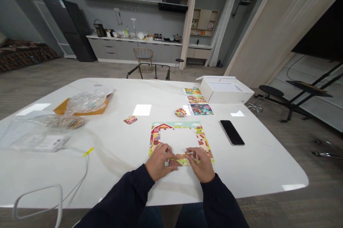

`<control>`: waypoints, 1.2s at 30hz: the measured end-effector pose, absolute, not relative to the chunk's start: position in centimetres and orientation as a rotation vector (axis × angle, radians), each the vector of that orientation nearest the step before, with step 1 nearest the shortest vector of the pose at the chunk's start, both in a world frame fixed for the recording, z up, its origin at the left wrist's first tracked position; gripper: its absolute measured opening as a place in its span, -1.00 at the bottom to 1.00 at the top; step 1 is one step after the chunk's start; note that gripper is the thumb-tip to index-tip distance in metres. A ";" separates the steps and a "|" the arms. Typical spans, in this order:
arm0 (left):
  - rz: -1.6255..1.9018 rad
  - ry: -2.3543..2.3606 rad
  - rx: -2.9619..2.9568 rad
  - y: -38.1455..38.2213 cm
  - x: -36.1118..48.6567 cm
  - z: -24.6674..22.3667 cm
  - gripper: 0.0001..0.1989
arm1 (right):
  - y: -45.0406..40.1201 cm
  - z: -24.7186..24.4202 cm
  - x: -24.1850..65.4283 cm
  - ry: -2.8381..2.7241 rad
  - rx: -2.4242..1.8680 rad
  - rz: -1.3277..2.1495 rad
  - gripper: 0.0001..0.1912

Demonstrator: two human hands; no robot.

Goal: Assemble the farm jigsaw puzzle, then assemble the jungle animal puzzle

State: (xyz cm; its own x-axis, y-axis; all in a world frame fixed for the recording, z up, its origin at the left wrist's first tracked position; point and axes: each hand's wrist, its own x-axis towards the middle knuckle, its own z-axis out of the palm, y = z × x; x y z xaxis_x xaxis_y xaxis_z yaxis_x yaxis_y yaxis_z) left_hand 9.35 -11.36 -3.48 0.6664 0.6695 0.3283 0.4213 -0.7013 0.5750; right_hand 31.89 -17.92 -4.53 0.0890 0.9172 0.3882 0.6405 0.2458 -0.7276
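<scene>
Left hand: the left hand (158, 162) is resting on the bottom edge of the farm puzzle (177, 125), and its fingers (166, 148) are touching the puzzle pieces (182, 160).

Right hand: the right hand (201, 164) is lying on the same puzzle pieces, just beside the left hand.

Farm puzzle: it is lying flat on the white bench (254, 171), going around a white middle, with a red barn at the top left.

Near things: a black phone (232, 132) is lying to the right. A small puzzle bit (130, 119) is lying to the left.

Far things: colorful picture cards (198, 101) are lying beside a white box (226, 91). A plastic bag (87, 101) is sitting on a brown envelope (100, 105).
</scene>
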 end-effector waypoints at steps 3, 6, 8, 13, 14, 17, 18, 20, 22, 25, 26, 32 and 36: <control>0.699 0.851 2.420 -11.3 9.3 -3.4 -0.63 | -17.6 -5.3 31.8 -1.658 -1.488 0.416 -0.79; 0.690 0.838 2.434 -11.5 9.2 -3.2 -0.66 | -17.4 -5.5 31.7 -1.646 -1.496 0.423 -0.78; 0.705 0.827 2.448 -11.7 9.2 -3.1 -0.66 | -17.4 -5.5 31.7 -1.646 -1.496 0.425 -0.79; 0.719 0.844 2.479 -11.9 9.2 -3.1 -0.68 | -17.5 -5.3 31.7 -1.652 -1.502 0.421 -0.81; 0.712 0.851 2.490 -11.9 9.2 -3.0 -0.70 | -17.5 -5.2 31.7 -1.653 -1.504 0.419 -0.81; 0.688 0.875 2.521 -12.1 9.4 -3.0 -0.75 | -17.4 -5.1 31.7 -1.658 -1.506 0.408 -0.79; 0.683 0.880 2.528 -12.3 9.5 -3.0 -0.76 | -17.4 -5.1 31.7 -1.660 -1.505 0.405 -0.79; 0.687 0.873 2.535 -12.7 9.7 -2.9 -0.77 | -17.4 -5.1 31.7 -1.661 -1.505 0.403 -0.79; 0.721 0.844 2.534 -12.7 9.7 -2.8 -0.77 | -17.4 -5.1 31.7 -1.662 -1.506 0.401 -0.80; 0.912 0.854 2.461 -10.6 8.5 -2.4 -0.80 | -17.6 -4.9 31.5 -1.678 -1.479 0.359 -0.79; 1.007 0.904 2.413 -9.2 7.5 -2.2 -0.83 | -17.6 -4.8 31.5 -1.676 -1.463 0.332 -0.78; 1.224 1.849 2.129 1.5 -1.2 -3.3 -0.59 | -17.8 -4.6 31.7 -1.610 -1.396 0.194 -0.82; 1.014 2.071 2.019 4.7 -4.8 -5.1 -0.47 | -17.6 -5.0 31.9 -1.613 -1.389 0.194 -0.81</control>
State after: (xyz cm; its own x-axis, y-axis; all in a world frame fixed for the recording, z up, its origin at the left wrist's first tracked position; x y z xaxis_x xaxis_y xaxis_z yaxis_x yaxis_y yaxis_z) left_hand -4.75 4.72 -5.11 -0.1305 0.9143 0.3834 0.8635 -0.0852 0.4970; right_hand 31.88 -17.62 -5.02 0.1124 0.8301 0.5462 0.6771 0.3383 -0.6535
